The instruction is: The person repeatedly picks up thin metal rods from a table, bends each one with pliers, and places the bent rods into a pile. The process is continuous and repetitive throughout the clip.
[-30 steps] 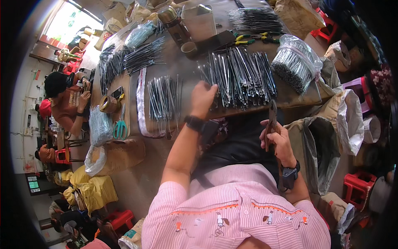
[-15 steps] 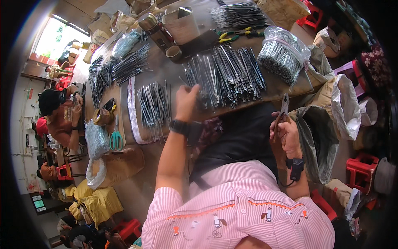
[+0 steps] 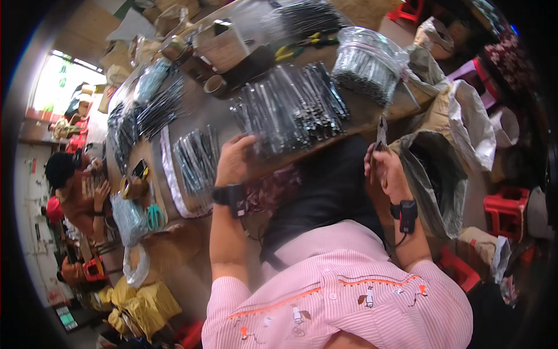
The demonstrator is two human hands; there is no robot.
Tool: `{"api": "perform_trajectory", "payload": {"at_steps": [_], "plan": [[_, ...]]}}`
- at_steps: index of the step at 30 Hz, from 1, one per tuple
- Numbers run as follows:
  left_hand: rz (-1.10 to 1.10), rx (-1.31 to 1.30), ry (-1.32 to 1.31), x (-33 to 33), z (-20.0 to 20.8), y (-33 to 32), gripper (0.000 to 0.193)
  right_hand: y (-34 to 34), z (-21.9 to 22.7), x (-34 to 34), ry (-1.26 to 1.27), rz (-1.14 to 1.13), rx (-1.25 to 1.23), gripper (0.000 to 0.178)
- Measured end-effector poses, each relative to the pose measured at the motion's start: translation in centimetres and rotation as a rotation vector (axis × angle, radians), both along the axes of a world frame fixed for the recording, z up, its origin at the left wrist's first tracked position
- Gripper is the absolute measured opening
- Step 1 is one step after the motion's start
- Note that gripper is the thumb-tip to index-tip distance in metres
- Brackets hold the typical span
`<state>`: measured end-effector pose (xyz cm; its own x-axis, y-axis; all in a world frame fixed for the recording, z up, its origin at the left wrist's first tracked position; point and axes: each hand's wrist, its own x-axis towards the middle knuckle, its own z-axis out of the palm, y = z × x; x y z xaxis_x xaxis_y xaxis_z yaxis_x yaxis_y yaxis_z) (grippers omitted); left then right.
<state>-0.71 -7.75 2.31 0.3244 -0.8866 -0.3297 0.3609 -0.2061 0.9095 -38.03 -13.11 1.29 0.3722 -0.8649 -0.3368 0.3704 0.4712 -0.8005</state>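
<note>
My right hand is closed around the handles of a pair of pliers, whose jaws point up and away from me, just off the table's front edge. My left hand is by the table edge, its fingers bent together at the near left end of a wide row of thin dark metal strips. Blur hides what, if anything, those fingers pinch. Left of that hand lies a smaller row of similar strips. At the row's far right stands a thick plastic-wrapped bundle of thin metal rods.
Yellow-handled pliers, a cup and a bin sit farther back. Teal scissors lie left. Beside my right arm stands an open sack; a red stool is beyond. Another person works at the left.
The whole view has tilted and shifted. My left hand has drawn back toward me from over the strips to their near left end. My right hand still holds the pliers.
</note>
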Motion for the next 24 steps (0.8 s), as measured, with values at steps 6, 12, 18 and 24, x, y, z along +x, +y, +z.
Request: {"api": "perform_trajectory", "payload": {"at_steps": [6, 12, 18, 24], "plan": [[0.002, 0.128, 0.157, -2.1, 2.0, 0.8, 0.012, -5.7, -2.2, -3.0, -0.377, -0.189, 0.138, 0.028], [0.062, 0.048, -0.075, -2.3, 1.3, 0.8, 0.014, -9.3, -3.6, -3.8, 0.019, -0.34, -0.018, 0.016], [0.023, 0.079, -0.036, -2.3, 1.2, 0.6, 0.013, -11.2, -4.5, -2.8, 0.91, -0.436, -0.47, 0.028], [0.062, 0.096, 0.136, -2.9, 1.3, 0.9, 0.009, -12.8, -4.7, -1.5, 0.614, -0.446, -0.281, 0.03]]}}
